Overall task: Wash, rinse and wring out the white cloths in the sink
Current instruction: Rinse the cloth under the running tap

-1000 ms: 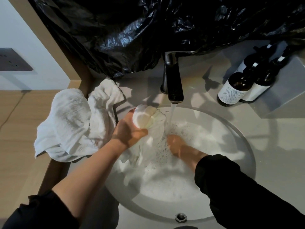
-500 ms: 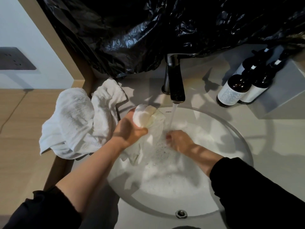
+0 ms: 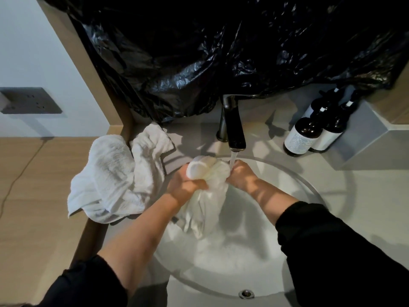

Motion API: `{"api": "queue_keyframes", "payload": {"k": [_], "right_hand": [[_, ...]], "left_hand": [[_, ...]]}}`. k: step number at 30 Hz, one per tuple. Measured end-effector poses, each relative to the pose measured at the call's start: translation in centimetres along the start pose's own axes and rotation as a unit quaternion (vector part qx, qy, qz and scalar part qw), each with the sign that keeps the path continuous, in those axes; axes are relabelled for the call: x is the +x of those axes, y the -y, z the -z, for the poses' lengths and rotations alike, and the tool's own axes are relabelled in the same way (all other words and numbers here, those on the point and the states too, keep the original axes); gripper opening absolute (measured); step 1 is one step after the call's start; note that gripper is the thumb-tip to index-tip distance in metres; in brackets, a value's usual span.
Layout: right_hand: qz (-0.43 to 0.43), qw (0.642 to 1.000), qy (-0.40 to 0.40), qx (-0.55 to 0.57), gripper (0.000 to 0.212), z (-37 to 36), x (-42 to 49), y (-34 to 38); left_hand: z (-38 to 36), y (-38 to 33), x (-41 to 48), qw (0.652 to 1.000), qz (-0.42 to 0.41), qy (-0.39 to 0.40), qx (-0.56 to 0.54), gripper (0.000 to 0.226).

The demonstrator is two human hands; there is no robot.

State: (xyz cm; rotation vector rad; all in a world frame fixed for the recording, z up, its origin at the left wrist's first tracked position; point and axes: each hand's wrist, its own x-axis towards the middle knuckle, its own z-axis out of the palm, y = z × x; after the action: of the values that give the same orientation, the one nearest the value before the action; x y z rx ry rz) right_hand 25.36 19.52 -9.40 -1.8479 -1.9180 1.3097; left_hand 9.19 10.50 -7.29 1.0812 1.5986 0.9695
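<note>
Right hand (image 3: 240, 177) joined left hand (image 3: 184, 187); cloth (image 3: 210, 173) between grips.

I can't read a single word on this feed. The only print I see sits at 2 o'clock on the bench (image 3: 365, 196). The front bottle (image 3: 302, 138), dark glass, wears a white label with several rows of fine grey lettering, too small and soft for me to make out. The second bottle (image 3: 329, 135) just beside it and the third bottle (image 3: 314, 108) behind show white labels too, blurred beyond reading.
</note>
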Motion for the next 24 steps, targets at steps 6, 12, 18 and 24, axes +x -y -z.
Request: {"api": "queue_keyframes", "payload": {"k": [6,12,18,24], "right_hand": [[-0.103,0.901,0.057,0.418,0.024,-2.3,1.1,0.8],[-0.091,0.849,0.077,0.515,0.055,-2.1,0.6,1.3],[-0.014,0.931,-0.191,0.312,0.049,-1.1,-0.4,-0.3],[-0.127,0.873,-0.12,0.455,0.047,0.0,0.0,-4.6]], "left_hand": [[0.6,0.5,0.3,0.991,0.061,0.029,-0.114,0.07],[-0.4,-0.9,0.8,0.984,0.078,0.109,-0.121,0.027],[-4.7,-1.1,3.1,0.99,0.137,-0.003,-0.013,0.043],[-6.2,-1.0,3.3,0.983,0.122,0.055,-0.127,0.022]]}}
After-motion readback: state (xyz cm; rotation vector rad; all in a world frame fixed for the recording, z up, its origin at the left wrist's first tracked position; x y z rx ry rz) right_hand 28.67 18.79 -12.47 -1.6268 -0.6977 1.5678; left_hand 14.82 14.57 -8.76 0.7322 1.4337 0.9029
